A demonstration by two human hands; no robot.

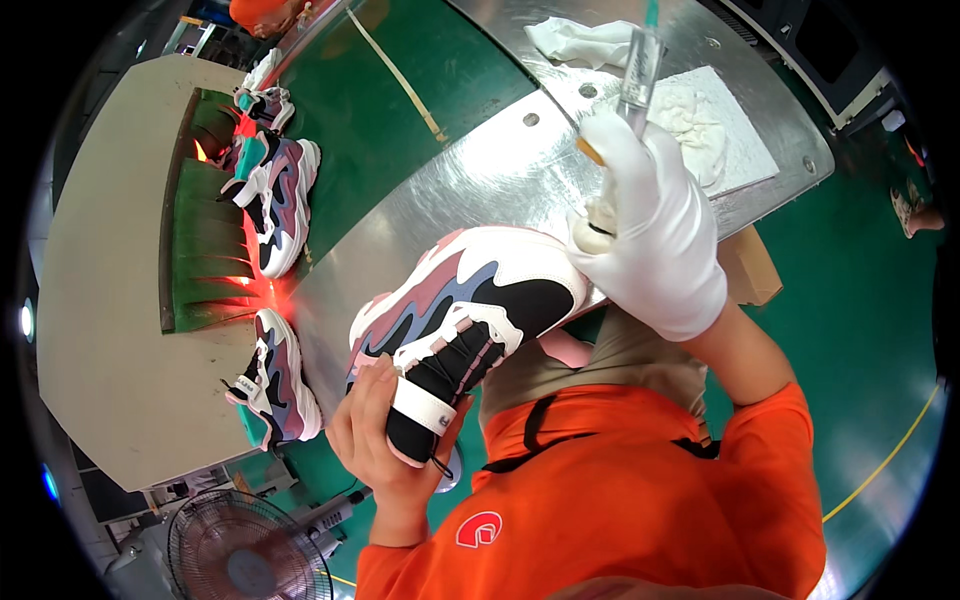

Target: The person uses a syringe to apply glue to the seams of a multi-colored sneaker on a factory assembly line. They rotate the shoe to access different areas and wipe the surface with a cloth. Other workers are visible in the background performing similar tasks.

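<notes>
My left hand [375, 435], bare, is wrapped round the heel and collar of a sneaker [450, 300]. The shoe is black, white, mauve and blue, with black laces and a white strap, its toe pointing up and right. My right hand [655, 235] wears a white glove and holds a clear syringe-like tube [641, 78] with a teal end pointing away from me. The glove's lower fingers are at the sneaker's toe; whether they press on it, I cannot tell.
A metal worktop [520, 165] bears a white cloth [585, 42] and a crumpled cloth [690, 130] on a white board [745, 135]. Matching sneakers [287, 205] stand left by green curtain flaps [205, 250] glowing red. A green belt [400, 60] runs behind; a fan [250, 550] stands lower left.
</notes>
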